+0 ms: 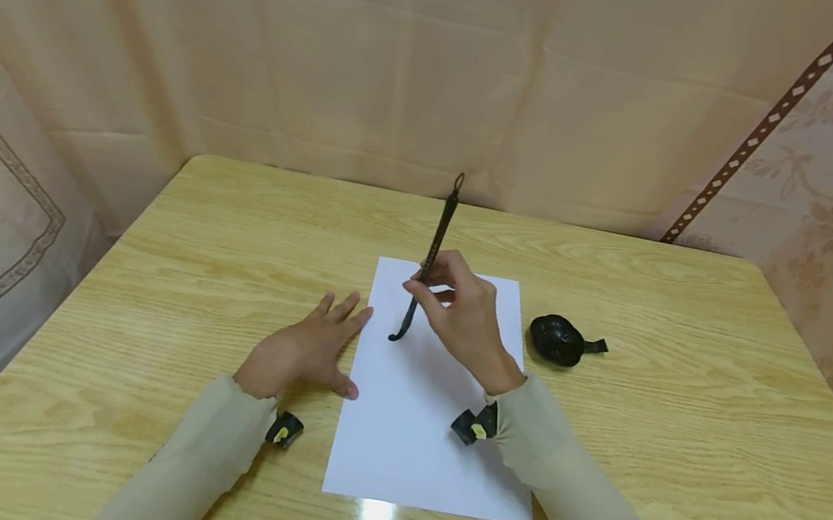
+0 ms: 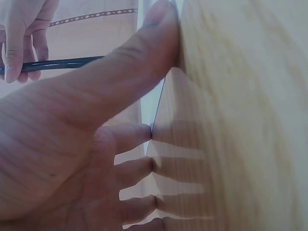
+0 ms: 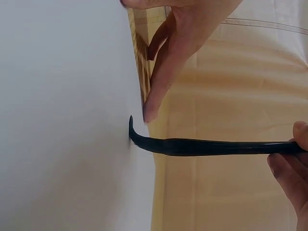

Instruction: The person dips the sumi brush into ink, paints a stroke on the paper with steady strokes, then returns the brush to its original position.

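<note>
My right hand (image 1: 465,319) pinches a dark ink brush (image 1: 439,237) partway up its handle, which leans a little, loop end up. In the right wrist view the bristles of the brush (image 3: 144,142) bend sideways against a white sheet of paper (image 3: 62,96). In the head view this contact falls on the upper left part of the paper (image 1: 398,451); no clear stroke can be made out. At the sheet's left edge my left hand (image 1: 306,350) rests with fingers spread, its fingertips and thumb touching at or beside that edge.
A small black dish with a short handle (image 1: 556,340) sits right of the paper on the wooden table (image 1: 669,452). Black wrist cameras hang at both cuffs. Beige curtains (image 1: 375,63) stand behind the table and at its sides.
</note>
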### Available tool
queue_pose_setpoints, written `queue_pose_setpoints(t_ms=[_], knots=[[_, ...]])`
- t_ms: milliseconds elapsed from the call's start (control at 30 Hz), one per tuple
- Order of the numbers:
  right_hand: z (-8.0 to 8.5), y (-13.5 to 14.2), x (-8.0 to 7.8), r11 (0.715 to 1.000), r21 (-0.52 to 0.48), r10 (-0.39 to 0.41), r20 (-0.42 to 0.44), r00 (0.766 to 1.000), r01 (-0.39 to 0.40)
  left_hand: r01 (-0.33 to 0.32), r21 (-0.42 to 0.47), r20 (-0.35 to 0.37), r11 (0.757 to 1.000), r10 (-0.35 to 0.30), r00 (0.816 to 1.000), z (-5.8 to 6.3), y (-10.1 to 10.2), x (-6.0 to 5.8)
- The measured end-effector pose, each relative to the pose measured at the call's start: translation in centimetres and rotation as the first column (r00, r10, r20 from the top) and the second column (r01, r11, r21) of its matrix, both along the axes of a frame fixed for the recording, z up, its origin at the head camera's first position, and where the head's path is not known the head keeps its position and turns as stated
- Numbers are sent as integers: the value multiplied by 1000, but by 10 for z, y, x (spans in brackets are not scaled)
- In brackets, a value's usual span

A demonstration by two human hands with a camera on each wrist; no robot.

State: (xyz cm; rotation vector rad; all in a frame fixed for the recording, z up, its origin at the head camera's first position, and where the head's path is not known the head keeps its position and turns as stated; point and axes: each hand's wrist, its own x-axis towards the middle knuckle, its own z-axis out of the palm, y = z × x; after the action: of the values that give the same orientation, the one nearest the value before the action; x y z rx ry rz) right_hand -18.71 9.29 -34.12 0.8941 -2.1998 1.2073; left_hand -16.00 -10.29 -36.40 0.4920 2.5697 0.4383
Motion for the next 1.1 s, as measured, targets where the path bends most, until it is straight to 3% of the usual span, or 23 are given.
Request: queue_pose_setpoints(t_ms=[1100], knots=[[2, 13, 6, 999, 4, -32, -20, 999, 32, -5, -11, -5, 1000, 5, 1000, 0, 1, 0]])
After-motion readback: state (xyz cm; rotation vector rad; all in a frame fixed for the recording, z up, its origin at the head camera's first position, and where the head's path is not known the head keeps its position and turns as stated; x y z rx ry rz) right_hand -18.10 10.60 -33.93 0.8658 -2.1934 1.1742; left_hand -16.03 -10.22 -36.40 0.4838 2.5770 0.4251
